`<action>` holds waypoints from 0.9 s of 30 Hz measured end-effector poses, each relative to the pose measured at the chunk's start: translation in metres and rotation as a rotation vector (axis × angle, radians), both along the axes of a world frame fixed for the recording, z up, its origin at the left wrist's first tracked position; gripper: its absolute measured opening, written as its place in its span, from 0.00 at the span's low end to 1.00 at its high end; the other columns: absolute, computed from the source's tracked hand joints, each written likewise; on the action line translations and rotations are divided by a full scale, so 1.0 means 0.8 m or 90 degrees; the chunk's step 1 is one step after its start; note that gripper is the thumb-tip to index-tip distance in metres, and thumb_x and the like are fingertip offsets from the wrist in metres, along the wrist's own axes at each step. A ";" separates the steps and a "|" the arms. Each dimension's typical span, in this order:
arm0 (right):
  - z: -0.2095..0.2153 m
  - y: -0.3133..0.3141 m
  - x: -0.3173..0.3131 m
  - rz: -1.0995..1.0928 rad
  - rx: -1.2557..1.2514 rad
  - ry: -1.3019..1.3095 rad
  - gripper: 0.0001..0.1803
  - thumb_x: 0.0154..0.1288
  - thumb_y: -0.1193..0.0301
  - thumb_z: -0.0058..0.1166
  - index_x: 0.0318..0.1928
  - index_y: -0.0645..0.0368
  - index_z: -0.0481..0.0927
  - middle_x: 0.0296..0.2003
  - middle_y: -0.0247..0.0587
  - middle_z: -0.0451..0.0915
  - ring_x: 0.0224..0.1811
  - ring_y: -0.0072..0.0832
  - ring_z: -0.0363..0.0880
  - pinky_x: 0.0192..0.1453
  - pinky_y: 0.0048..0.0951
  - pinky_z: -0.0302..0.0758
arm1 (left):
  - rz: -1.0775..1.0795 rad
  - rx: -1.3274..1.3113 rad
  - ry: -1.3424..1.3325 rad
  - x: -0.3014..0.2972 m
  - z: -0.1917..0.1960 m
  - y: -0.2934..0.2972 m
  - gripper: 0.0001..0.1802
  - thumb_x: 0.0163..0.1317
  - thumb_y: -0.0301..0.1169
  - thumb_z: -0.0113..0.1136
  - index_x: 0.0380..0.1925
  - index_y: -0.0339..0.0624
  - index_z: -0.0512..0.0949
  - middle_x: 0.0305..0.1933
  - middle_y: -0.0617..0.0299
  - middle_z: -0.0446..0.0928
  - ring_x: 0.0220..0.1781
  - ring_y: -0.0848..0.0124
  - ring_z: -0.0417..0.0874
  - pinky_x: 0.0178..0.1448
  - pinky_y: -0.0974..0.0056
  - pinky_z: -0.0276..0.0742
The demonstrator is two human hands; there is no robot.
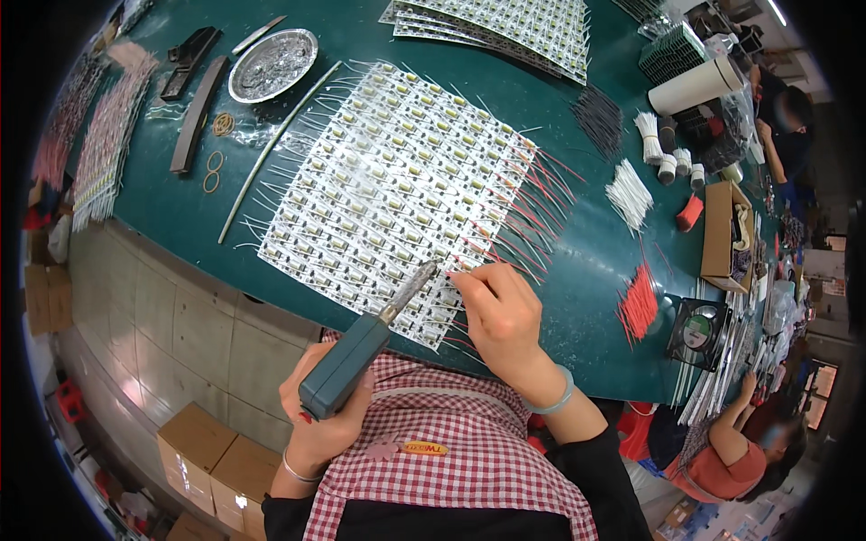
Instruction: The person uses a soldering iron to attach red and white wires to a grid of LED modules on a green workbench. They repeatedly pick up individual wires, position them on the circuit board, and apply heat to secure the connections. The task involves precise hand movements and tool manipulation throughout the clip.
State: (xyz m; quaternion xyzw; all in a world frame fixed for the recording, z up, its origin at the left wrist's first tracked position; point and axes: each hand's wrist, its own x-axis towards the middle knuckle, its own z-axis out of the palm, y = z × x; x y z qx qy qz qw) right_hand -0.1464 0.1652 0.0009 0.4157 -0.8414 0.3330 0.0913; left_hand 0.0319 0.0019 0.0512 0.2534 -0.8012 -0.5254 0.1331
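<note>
My left hand is wrapped round the dark green body of a soldering gun. Its metal tip points up and right, down onto a white panel of circuit boards. Rows of small components cover the panel; white wires stick out along its left side, red ones along its right. At the panel's lower right part, my right hand is closed in a pinch beside the tip. Between its fingertips is a thin wire, apparently red, mostly hidden by the fingers.
A foil-lined bowl and a length of solder-like cord lie left of the panel. More panels are stacked beyond. Bundles of black, white and red wires lie right, near a small fan. Other people sit at right.
</note>
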 end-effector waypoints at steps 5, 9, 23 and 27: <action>0.001 0.000 0.001 0.013 0.016 -0.002 0.12 0.53 0.81 0.60 0.40 0.58 0.84 0.32 0.35 0.78 0.34 0.33 0.78 0.37 0.33 0.74 | -0.007 -0.019 0.002 0.003 -0.002 0.002 0.12 0.53 0.19 0.69 0.39 0.30 0.83 0.44 0.50 0.82 0.40 0.64 0.85 0.44 0.63 0.81; 0.002 0.000 0.002 0.012 0.021 -0.011 0.13 0.53 0.82 0.64 0.40 0.58 0.85 0.33 0.37 0.79 0.33 0.35 0.80 0.35 0.34 0.75 | -0.005 -0.010 0.006 0.003 -0.002 0.003 0.11 0.52 0.18 0.69 0.38 0.30 0.83 0.42 0.50 0.83 0.39 0.63 0.85 0.44 0.63 0.81; 0.000 -0.003 0.002 0.008 0.028 -0.015 0.12 0.53 0.82 0.59 0.40 0.58 0.84 0.32 0.36 0.76 0.33 0.33 0.78 0.38 0.34 0.75 | -0.015 -0.015 -0.020 0.001 -0.007 0.001 0.10 0.51 0.19 0.70 0.35 0.32 0.82 0.36 0.53 0.82 0.35 0.63 0.84 0.41 0.64 0.80; 0.003 -0.003 0.002 0.006 0.039 -0.020 0.13 0.53 0.82 0.64 0.40 0.57 0.85 0.32 0.37 0.78 0.33 0.36 0.80 0.36 0.35 0.77 | -0.028 -0.033 -0.011 0.001 -0.006 0.001 0.11 0.51 0.19 0.69 0.35 0.31 0.82 0.35 0.53 0.82 0.34 0.63 0.84 0.40 0.64 0.79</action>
